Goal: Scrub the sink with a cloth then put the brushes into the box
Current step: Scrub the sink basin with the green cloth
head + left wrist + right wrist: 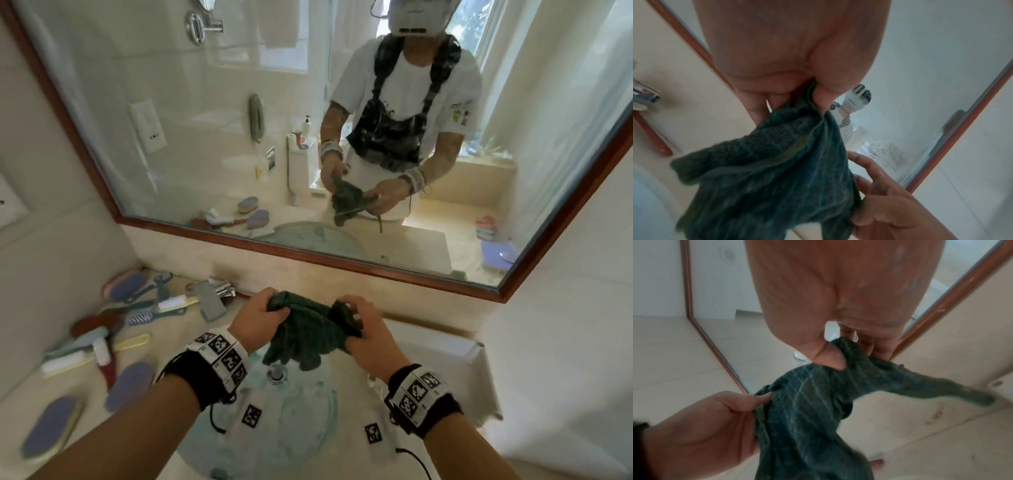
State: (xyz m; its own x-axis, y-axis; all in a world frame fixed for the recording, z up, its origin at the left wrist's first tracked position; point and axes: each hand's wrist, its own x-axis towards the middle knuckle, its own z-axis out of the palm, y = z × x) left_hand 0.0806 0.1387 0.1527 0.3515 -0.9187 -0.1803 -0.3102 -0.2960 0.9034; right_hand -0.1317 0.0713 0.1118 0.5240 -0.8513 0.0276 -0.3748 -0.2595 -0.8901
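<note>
A dark green cloth [308,334] hangs bunched above the glass sink [308,421]. My left hand [265,308] grips its left top edge and my right hand [358,320] grips the right top edge. In the left wrist view the left hand [816,92] pinches a fold of the cloth [766,162], with the right hand [875,204] holding the lower right side. In the right wrist view the right hand [840,356] has its thumb pressed into the cloth [807,410], and the left hand [748,404] pinches its edge. Several brushes [130,383] lie on the counter at the left.
A chrome faucet [222,288] and a grey block [209,301] stand behind the sink at the left. The drain plug [276,373] sits under the cloth. A pale translucent container [476,363] is right of the sink. A wood-framed mirror [308,255] backs the counter.
</note>
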